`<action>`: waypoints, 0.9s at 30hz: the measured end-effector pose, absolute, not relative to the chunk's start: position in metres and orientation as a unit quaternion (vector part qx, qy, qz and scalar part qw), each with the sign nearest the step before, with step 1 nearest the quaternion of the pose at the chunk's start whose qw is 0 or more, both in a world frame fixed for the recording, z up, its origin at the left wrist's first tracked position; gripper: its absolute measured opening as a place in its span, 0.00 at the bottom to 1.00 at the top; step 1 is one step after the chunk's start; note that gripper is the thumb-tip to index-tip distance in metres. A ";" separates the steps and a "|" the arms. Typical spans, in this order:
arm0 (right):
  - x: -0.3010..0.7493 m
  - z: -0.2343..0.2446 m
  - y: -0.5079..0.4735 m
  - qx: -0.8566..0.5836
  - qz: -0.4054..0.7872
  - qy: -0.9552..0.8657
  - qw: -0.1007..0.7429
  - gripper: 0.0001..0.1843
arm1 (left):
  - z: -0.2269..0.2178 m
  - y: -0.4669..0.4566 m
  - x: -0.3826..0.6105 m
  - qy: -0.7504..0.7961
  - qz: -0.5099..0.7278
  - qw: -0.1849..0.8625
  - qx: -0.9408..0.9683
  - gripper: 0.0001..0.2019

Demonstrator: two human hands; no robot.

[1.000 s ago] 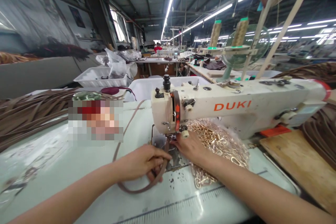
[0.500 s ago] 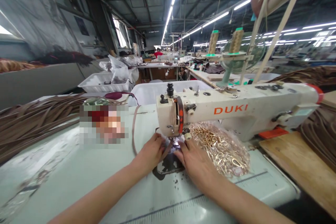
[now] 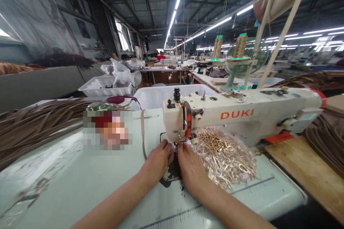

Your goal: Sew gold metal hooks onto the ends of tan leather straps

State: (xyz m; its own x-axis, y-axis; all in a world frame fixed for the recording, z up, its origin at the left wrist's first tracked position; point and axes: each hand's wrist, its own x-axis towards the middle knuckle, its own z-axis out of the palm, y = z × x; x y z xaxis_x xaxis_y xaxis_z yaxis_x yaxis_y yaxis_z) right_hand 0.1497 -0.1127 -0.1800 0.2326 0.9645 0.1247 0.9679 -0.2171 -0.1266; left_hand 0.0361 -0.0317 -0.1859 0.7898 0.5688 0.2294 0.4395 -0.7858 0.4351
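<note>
The white sewing machine (image 3: 204, 114) stands over the pale green table, its needle area partly hidden behind my fingers. My left hand (image 3: 158, 159) is closed on a narrow brown strap (image 3: 143, 132), which loops up the table to its left. Close beside it, my right hand (image 3: 191, 166) has its fingers pressed together just under the machine head; what they pinch is hidden. Both hands are over the dark machine plate (image 3: 167, 182), fingertips almost meeting.
A clear bag of gold metal hooks (image 3: 228, 161) lies right of my right hand. Brown straps (image 3: 45, 121) are heaped at the left, near a pixelated patch. A white bin (image 3: 150, 93) stands behind the table, and a wooden board (image 3: 303, 164) lies at the right.
My right hand has moved left towards my left hand, and its fingers have drawn together. The view has shifted slightly, so the machine head sits a little lower and further right.
</note>
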 end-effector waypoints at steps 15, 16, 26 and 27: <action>0.199 -0.176 -0.120 -0.769 -0.024 -0.625 0.132 0.13 | -0.153 -0.007 0.016 0.129 0.039 0.224 0.965 0.25; 0.200 -0.178 -0.117 -0.767 -0.024 -0.627 0.134 0.14 | -0.155 -0.012 0.019 0.128 0.037 0.213 0.968 0.23; 0.199 -0.188 -0.104 -0.763 -0.006 -0.632 0.135 0.14 | -0.181 -0.056 0.022 0.201 0.111 0.172 0.958 0.33; 0.199 -0.188 -0.103 -0.763 -0.003 -0.633 0.133 0.14 | -0.184 -0.057 0.020 0.213 0.126 0.154 0.957 0.38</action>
State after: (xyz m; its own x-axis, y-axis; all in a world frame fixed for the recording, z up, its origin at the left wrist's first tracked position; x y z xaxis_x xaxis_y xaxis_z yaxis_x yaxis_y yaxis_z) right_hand 0.1989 -0.1032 -0.1885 0.1995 0.9644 0.1734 0.9663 -0.1641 -0.1985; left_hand 0.0202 -0.0567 -0.1840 0.8773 0.4471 0.1744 0.3697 -0.8613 0.3485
